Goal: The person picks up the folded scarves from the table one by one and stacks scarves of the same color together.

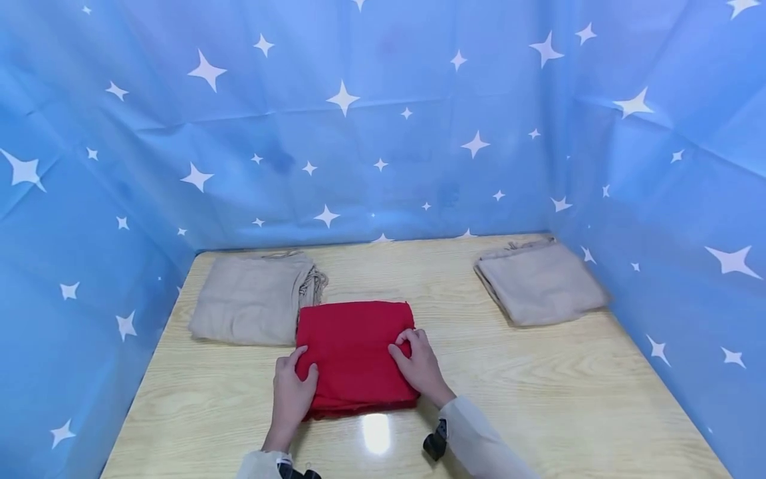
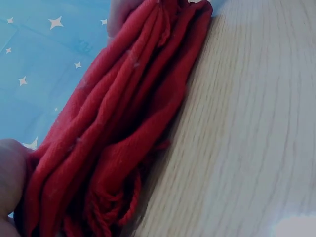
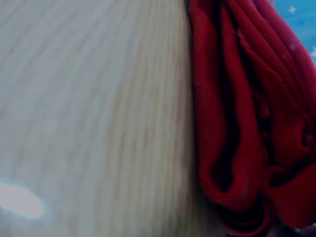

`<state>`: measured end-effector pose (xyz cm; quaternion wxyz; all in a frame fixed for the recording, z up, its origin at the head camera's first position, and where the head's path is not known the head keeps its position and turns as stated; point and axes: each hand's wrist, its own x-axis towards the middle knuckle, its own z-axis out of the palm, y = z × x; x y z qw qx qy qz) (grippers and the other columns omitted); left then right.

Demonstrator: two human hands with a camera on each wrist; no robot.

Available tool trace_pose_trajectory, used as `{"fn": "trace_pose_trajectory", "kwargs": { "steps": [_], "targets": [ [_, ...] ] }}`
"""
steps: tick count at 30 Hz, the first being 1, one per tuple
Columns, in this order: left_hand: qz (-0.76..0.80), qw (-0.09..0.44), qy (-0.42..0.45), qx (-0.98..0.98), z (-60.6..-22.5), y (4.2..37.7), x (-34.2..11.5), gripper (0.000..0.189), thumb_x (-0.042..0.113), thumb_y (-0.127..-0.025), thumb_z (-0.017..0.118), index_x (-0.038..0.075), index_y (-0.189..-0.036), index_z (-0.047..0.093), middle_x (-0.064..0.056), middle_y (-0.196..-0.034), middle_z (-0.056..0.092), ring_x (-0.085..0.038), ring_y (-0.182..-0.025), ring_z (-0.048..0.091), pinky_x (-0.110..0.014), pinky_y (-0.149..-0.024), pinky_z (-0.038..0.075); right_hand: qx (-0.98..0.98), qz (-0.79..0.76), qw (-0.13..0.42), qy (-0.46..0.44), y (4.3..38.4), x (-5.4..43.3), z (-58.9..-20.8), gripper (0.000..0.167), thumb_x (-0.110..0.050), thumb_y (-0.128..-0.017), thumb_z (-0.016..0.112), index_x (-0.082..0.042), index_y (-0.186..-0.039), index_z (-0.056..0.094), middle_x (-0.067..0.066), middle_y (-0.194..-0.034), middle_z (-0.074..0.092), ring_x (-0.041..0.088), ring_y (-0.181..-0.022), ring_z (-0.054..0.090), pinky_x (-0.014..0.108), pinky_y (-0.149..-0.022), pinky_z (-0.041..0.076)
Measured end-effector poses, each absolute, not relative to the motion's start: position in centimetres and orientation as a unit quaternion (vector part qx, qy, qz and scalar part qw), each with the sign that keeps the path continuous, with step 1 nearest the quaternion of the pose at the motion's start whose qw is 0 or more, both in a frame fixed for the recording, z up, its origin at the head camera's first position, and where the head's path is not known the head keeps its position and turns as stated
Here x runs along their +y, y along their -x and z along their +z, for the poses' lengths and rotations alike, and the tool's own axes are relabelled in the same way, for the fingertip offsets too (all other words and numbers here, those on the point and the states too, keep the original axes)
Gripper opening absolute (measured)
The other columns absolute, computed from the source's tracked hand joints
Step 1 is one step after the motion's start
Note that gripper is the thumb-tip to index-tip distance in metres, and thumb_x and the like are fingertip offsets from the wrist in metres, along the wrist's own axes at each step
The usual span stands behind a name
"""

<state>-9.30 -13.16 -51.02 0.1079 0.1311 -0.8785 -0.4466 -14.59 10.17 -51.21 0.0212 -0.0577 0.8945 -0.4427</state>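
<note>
A folded red scarf (image 1: 356,352) lies on the table in front of me. Its stacked layers and some twisted fringe show from the side in the left wrist view, where the scarf (image 2: 113,113) slants across the picture. My left hand (image 1: 293,392) holds the left edge, with the thumb on top of the cloth. At the right edge my right hand (image 1: 421,366) pinches the cloth between thumb and curled index finger. Looped folds of the scarf (image 3: 237,123) fill the right side of the right wrist view, and the right fingers are hidden there.
A folded beige scarf (image 1: 248,299) with fringe lies at the back left, close beside the red one. Another folded beige scarf (image 1: 541,283) sits at the back right by the curtain. Blue star-patterned curtains (image 1: 383,133) enclose the wooden table (image 1: 538,399) at the back and sides.
</note>
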Motion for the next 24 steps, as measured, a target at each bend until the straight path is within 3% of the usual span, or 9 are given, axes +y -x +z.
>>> {"fn": "trace_pose_trajectory", "kwargs": {
  "steps": [6,12,14,19,24],
  "targets": [
    [-0.454,0.105,-0.132,-0.875,-50.6,9.3,-13.7,0.035,0.003,-0.085,0.062,-0.004,-0.119,0.062,-0.024,-0.106,0.051,-0.036,-0.097,0.055,-0.047,-0.086,0.047,0.896,-0.436,0.016,0.082,15.3,10.7,-50.6,0.009,-0.013,-0.089,0.062,-0.011,-0.085,0.054,0.007,-0.086,0.049,0.015,-0.075,0.044,0.026,-0.065,0.037],
    [-0.468,0.118,-0.121,-0.867,-50.2,9.7,-14.7,0.027,0.000,-0.083,0.063,-0.002,-0.109,0.067,-0.022,-0.105,0.053,-0.022,-0.080,0.054,-0.026,-0.067,0.044,0.899,-0.432,0.014,0.073,16.3,11.3,-49.4,0.010,-0.006,-0.086,0.063,-0.009,-0.081,0.055,0.003,-0.077,0.051,0.012,-0.064,0.043,0.023,-0.058,0.036],
    [-0.470,0.124,-0.118,-0.866,-50.0,10.0,-15.1,0.024,-0.001,-0.082,0.062,-0.002,-0.106,0.067,-0.022,-0.106,0.054,-0.020,-0.077,0.054,-0.024,-0.066,0.043,0.905,-0.420,0.006,0.071,16.8,11.4,-48.8,0.011,-0.004,-0.085,0.064,-0.009,-0.081,0.056,0.003,-0.076,0.052,0.011,-0.062,0.043,0.022,-0.056,0.036],
    [-0.472,0.113,-0.117,-0.866,-49.2,11.0,-16.6,0.025,0.001,-0.084,0.058,-0.002,-0.109,0.065,-0.021,-0.109,0.054,-0.024,-0.084,0.055,-0.029,-0.072,0.043,0.905,-0.417,-0.023,0.083,18.3,10.5,-47.1,0.007,-0.004,-0.085,0.064,-0.007,-0.083,0.058,0.005,-0.080,0.055,0.013,-0.067,0.045,0.024,-0.061,0.039],
    [-0.458,0.122,-0.121,-0.872,-48.5,12.4,-18.7,0.030,0.003,-0.085,0.057,-0.002,-0.113,0.063,-0.021,-0.112,0.054,-0.030,-0.091,0.057,-0.035,-0.076,0.045,0.890,-0.440,-0.019,0.120,19.9,8.0,-45.7,0.011,-0.005,-0.087,0.062,-0.004,-0.098,0.061,0.007,-0.093,0.058,0.016,-0.080,0.052,0.029,-0.072,0.045]
  ]
}}
